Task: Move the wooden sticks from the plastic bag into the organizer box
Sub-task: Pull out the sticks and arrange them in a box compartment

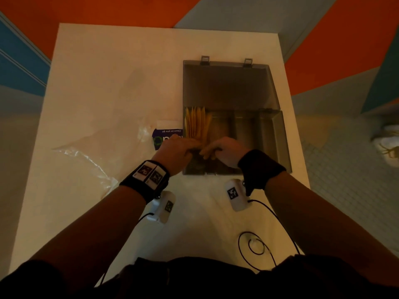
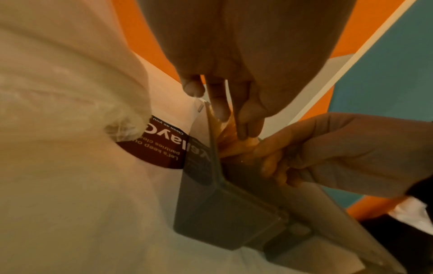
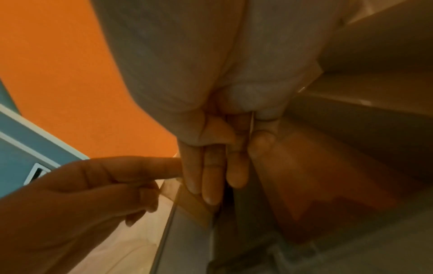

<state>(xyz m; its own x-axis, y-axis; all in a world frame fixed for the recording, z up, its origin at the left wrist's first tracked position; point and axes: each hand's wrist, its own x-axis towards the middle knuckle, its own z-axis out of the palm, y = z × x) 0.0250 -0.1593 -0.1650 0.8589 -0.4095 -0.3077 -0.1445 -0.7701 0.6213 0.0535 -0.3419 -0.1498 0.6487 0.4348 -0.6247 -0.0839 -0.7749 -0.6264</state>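
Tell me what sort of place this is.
Probably a workplace pantry or shared break area: a white table with a "Clean as you go" sign, and bold orange-and-blue flooring.

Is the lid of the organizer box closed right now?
No, the lid lies folded back flat on the table, leaving the organizer box open with wooden sticks in its left compartment.
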